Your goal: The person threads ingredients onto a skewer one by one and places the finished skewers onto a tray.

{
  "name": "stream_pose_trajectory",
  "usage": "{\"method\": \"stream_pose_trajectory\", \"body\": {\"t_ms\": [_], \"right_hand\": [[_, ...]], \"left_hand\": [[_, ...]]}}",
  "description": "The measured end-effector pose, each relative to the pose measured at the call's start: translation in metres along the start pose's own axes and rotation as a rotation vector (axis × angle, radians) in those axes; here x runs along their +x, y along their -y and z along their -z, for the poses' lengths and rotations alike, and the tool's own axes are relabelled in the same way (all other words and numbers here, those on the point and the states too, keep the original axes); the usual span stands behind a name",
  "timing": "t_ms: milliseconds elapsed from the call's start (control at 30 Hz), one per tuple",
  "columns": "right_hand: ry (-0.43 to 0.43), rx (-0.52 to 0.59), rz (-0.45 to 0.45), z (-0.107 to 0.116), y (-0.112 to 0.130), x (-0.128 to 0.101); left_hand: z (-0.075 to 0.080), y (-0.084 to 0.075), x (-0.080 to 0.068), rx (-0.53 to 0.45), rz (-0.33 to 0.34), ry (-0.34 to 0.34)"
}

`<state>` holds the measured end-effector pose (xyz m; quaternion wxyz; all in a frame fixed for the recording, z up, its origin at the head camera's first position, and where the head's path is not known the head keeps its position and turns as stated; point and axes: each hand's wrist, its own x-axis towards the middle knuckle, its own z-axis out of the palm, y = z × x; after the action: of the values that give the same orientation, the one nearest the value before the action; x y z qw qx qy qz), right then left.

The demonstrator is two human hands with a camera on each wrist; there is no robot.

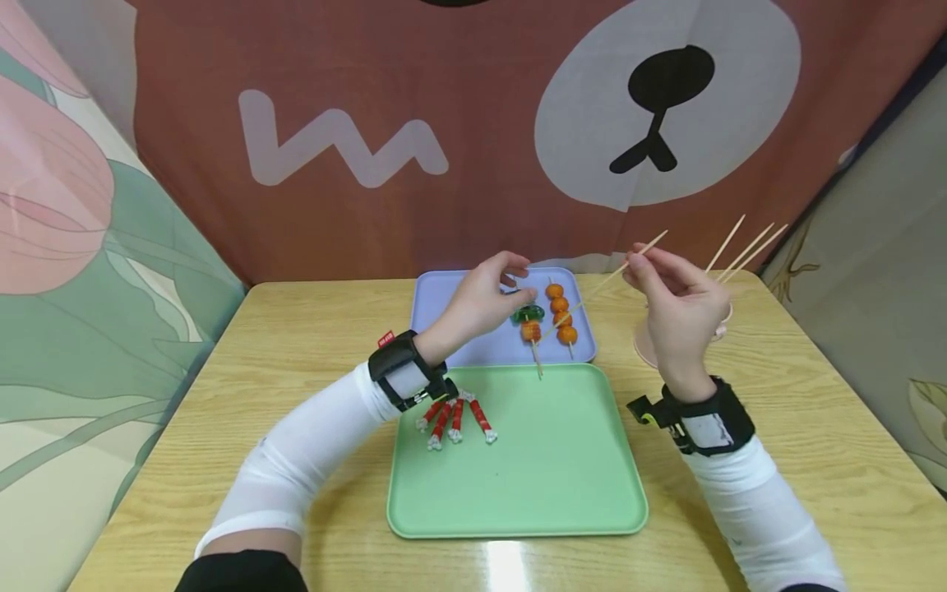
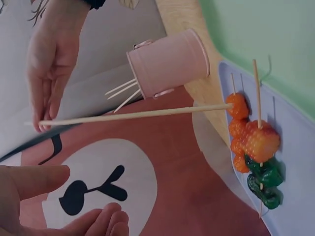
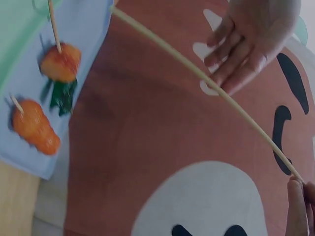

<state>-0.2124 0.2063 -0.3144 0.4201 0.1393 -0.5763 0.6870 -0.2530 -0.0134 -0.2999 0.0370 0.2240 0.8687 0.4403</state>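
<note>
My right hand (image 1: 684,312) pinches a bare bamboo skewer (image 1: 614,275) near its upper end, and the stick slants down toward the lilac-blue tray (image 1: 462,353). No food is on this skewer. Over that tray hovers my left hand (image 1: 484,300), thumb and fingers apart with nothing between them, as the left wrist view shows. Below its fingertips lies a food skewer (image 1: 530,330) with dark green pieces and a browned orange chunk. To its right rests another skewer with several glossy orange balls (image 1: 561,312).
A green tray (image 1: 533,477) sits in front of the lilac-blue one. Several red pieces with whitish ends (image 1: 456,421) lie on it, under my left wrist. A pink bucket (image 2: 170,64) with bare skewers (image 1: 750,247) stands behind my right hand. A brown bear-print cloth (image 1: 481,214) hangs behind the table.
</note>
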Motion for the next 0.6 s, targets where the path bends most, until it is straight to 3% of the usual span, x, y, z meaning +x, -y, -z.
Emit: {"method": "stream_pose_trajectory", "body": {"t_ms": [267, 600], "right_hand": [[0.077, 0.134, -0.214, 0.0, -0.011, -0.011], [0.094, 0.156, -0.312, -0.005, -0.018, -0.02]], "left_hand": [[-0.015, 0.002, -0.001, 0.036, -0.074, 0.081], [-0.028, 0.004, -0.005, 0.011, -0.106, 0.14]]}}
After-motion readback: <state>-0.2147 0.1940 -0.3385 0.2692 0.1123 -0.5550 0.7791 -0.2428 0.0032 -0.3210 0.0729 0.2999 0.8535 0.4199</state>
